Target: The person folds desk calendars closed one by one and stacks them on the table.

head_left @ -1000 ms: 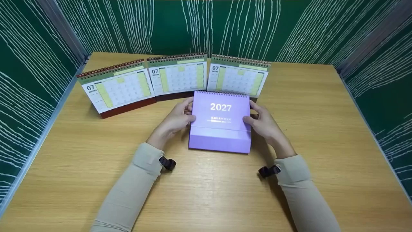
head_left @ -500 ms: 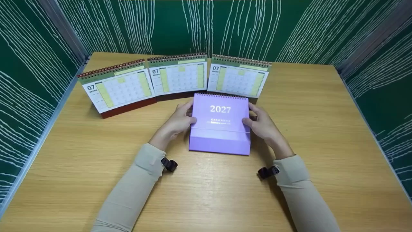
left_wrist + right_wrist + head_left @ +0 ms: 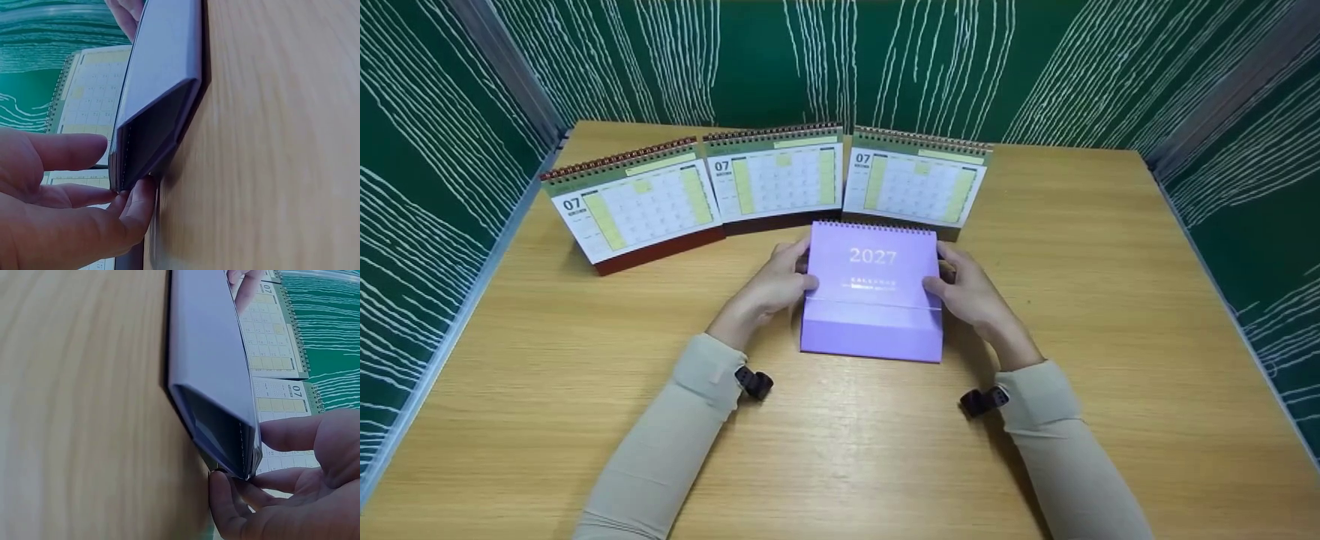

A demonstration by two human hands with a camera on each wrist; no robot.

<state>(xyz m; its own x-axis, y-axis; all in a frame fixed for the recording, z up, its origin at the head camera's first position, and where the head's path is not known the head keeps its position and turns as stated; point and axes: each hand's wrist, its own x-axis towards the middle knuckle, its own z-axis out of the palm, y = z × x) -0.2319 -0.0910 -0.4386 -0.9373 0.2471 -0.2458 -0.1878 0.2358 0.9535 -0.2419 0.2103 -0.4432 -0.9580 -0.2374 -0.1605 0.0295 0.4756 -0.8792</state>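
A purple desk calendar point(image 3: 873, 289) with "2027" on its cover stands on the table between my two hands. My left hand point(image 3: 771, 283) holds its left edge, thumb on the cover and fingers round behind. On the opposite edge, my right hand point(image 3: 971, 289) grips it in the same way. From the left wrist, the purple calendar point(image 3: 163, 62) shows its hollow triangular side, with fingertips at its back edge. The right wrist view gives the other hollow end of the calendar point(image 3: 211, 354). Directly behind stands a calendar point(image 3: 915, 176) open at a page marked 07.
Two more calendars, the middle one point(image 3: 776, 176) and the left one point(image 3: 637, 206), stand in a slight arc along the back of the wooden table point(image 3: 847, 450). Green walls point(image 3: 757, 67) with white streaks enclose the table at the back and sides.
Both hands have drawn the purple calendar slightly toward the person, and its top has come down a little in the head view. The three calendars behind have stayed put.
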